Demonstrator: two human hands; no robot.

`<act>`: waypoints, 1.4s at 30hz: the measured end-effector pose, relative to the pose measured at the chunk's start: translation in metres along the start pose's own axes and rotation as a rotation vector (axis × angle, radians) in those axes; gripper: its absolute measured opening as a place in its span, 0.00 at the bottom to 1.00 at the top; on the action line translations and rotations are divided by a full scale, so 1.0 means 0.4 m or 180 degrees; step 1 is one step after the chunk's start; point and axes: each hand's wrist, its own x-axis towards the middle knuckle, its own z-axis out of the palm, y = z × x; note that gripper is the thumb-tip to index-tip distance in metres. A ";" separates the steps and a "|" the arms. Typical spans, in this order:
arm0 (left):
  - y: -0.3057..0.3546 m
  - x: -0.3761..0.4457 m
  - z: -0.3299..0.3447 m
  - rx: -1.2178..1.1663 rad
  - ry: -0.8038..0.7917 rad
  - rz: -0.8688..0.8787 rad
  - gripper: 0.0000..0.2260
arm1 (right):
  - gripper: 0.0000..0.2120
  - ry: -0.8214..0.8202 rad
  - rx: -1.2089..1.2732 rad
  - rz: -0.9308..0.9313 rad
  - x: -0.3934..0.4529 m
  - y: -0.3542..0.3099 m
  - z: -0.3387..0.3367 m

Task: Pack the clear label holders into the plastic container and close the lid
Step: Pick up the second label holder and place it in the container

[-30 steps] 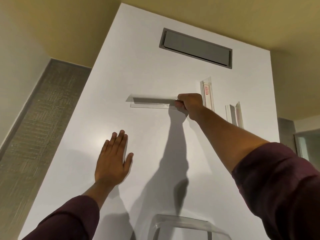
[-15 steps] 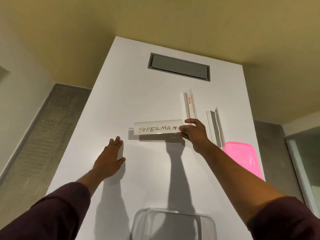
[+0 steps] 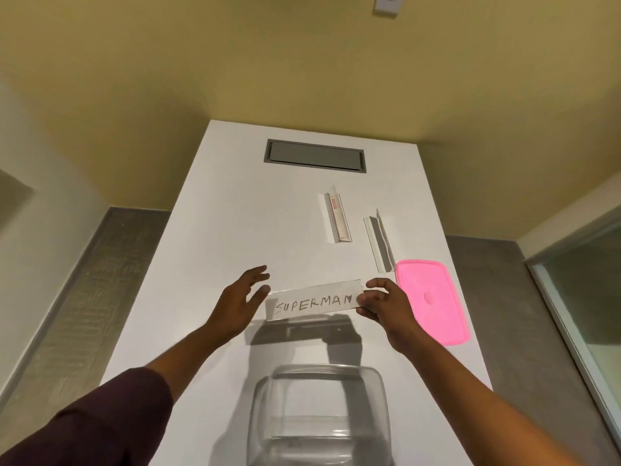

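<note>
The clear plastic container (image 3: 321, 418) stands open at the near edge of the white worktop (image 3: 215, 230); its contents I cannot tell. The right hand (image 3: 381, 302) pinches the "SUPERMAN" label holder (image 3: 314, 304) above the worktop, beyond the container. The left hand (image 3: 240, 302) is open at its other end. The pink lid (image 3: 433, 302) lies right, with two more label holders (image 3: 337, 218) beyond.

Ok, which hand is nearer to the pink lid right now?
Right. The right hand pinches the SUPERMAN label holder by its right end, just left of the pink lid. The left hand is open at the holder's far end.
</note>
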 end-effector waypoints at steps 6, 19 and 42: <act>0.073 -0.096 0.059 0.1190 -0.0837 0.0148 0.37 | 0.13 -0.0016 0.0082 -0.0041 -0.129 0.064 -0.054; 0.087 -0.254 0.168 0.1489 -0.1072 0.0208 0.28 | 0.23 -0.0299 -0.0972 -0.0349 -0.285 0.154 -0.164; 0.017 -0.359 0.211 0.1974 -0.1361 0.0325 0.24 | 0.28 -0.1159 -0.4752 -0.1322 -0.312 0.227 -0.095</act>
